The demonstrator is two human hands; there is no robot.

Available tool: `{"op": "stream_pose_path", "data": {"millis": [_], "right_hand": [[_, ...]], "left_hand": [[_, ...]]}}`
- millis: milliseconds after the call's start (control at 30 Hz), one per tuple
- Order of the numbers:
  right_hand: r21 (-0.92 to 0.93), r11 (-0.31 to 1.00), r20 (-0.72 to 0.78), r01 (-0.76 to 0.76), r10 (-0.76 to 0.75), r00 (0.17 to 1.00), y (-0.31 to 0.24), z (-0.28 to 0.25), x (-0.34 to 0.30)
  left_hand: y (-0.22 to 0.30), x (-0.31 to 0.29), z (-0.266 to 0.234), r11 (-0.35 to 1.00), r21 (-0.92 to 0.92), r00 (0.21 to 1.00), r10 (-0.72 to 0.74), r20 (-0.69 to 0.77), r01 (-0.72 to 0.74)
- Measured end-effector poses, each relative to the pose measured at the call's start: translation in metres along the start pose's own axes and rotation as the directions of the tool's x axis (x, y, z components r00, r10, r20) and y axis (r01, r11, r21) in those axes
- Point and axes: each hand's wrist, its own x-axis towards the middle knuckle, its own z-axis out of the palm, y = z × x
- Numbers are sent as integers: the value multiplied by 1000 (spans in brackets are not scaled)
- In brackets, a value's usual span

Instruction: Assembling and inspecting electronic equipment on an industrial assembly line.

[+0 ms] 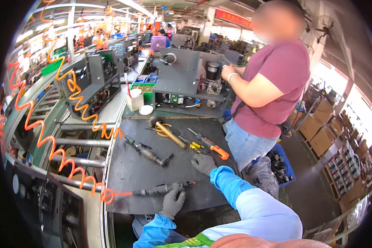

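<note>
Nearest the camera, the pale sleeve (pixel 268 211) runs into a blue cuff cover (pixel 231 186) and on to the right hand (pixel 203 163), gloved in grey. Take the angle-headed air tool (pixel 148 153) as the landmark. The right hand rests palm-down to its right, fingers loosely curled; I cannot tell whether anything is under them. The left hand (pixel 174 202) lies on the person's side of the landmark, fingers against the slim straight tool (pixel 159 189); whether they grip it is hidden. That tool also lies nearer the person than the landmark, its orange coiled hose (pixel 76 163) running off leftward.

I judge the step in hand to be light handling of the straight tool; lifting it would call for fingers closed fully round its body and the hose kept slack.

Beyond and right of the landmark are the hammer (pixel 173 137), a small yellow-and-black tool (pixel 195 146) and the orange-handled driver (pixel 213 146), all on the dark worktop (pixel 132 173). Farther beyond it, a co-worker (pixel 273 78) reaches to the grey machine housing (pixel 180 74)
</note>
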Motion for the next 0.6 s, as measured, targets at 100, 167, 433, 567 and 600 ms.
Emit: {"op": "stream_pose_path", "data": {"millis": [100,167,433,567,600], "right_hand": [[50,999,53,-19,16,998,-12,-4,1],[32,999,56,-6,4,998,-12,-7,5],[19,999,59,-37,36,998,-5,-3,7],[29,996,105,-82,79,991,0,-9,6],[50,995,107,-87,81,991,-6,-4,8]], "left_hand": [[6,1,14,995,-100,997,-6,79,14],[3,5,23,991,-120,994,68,91,-57],[-4,1,22,981,-194,995,26,98,-6],[-2,3,24,984,-159,982,104,155,-79],[-5,1,21,983,-167,985,97,140,-73]]}}
